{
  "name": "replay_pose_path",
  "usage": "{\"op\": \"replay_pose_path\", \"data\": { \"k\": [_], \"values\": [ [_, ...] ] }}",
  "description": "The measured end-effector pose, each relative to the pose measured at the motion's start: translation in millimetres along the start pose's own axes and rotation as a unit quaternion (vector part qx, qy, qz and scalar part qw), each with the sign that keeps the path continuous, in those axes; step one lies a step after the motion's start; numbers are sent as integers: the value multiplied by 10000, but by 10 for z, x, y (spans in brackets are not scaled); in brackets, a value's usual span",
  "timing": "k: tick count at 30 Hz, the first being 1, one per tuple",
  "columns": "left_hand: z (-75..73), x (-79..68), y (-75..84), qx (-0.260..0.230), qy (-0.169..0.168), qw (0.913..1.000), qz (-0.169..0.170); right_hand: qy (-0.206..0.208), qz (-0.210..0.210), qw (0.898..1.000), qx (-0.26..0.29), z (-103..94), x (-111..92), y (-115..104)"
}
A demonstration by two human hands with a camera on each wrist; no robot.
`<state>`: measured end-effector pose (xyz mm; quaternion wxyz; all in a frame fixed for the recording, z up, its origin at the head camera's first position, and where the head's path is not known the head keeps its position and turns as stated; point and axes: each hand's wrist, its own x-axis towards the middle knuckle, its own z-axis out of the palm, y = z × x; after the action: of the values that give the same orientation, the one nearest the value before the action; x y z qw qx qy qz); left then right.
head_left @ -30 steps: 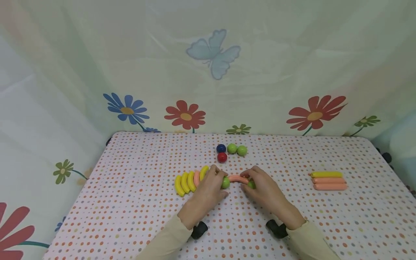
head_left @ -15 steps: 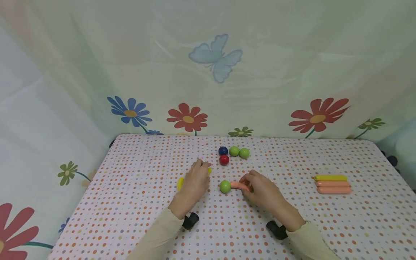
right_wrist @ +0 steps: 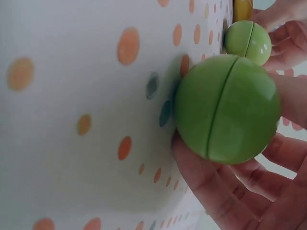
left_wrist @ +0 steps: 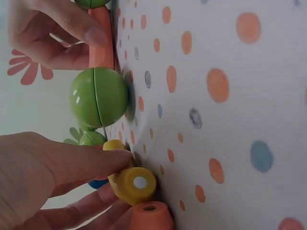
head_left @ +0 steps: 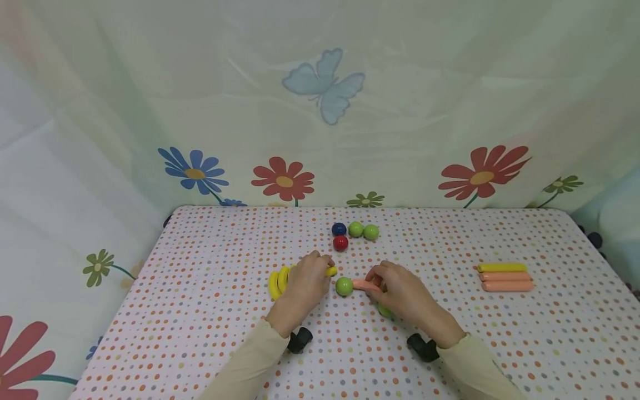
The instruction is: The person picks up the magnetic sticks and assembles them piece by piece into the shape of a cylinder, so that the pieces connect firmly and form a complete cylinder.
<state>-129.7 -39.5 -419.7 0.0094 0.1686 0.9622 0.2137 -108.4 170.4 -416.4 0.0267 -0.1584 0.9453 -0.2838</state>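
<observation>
My left hand pinches a curved yellow rod between thumb and fingers. Its end shows a pale round disc in the left wrist view. Just right of it, a green ball sits against the end of a curved pink rod. My right hand pinches that pink rod. At the rod's other end is a second green ball, large in the right wrist view and mostly covered by the hand in the head view. More curved yellow rods lie left of my left hand, partly hidden.
Behind the hands lie a blue ball, a red ball and two more green balls. A straight yellow rod and straight pink rods lie side by side at right on the dotted tablecloth.
My left hand left the green ball, went left to the row of curved rods and took hold of a yellow one, now moved slightly right. The right hand keeps hold of the pink rod.
</observation>
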Motion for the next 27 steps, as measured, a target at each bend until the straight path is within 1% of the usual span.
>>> {"op": "replay_pose_path", "data": {
  "k": [3,5,8,10,14,19,24,27],
  "values": [
    [-5,-7,-1,29,-45,10000,24,10,218,9997,-50,-16,16,16],
    [-10,-10,0,4,-73,10000,34,51,435,9990,-96,-28,24,27],
    [-15,-15,7,-124,-124,9998,40,84,706,9974,-85,-26,37,40],
    [-17,-21,14,-233,-172,9996,38,93,789,9968,-18,-15,42,44],
    [-8,-34,29,-391,-166,9991,89,144,785,9968,67,13,53,51],
    [19,-32,42,-469,-57,9988,158,146,802,9966,99,22,48,44],
    [28,-12,50,-677,-36,9974,264,186,684,9975,6,23,38,19],
    [30,-7,54,-698,-69,9970,316,137,629,9979,-70,35,35,7]
  ]
}}
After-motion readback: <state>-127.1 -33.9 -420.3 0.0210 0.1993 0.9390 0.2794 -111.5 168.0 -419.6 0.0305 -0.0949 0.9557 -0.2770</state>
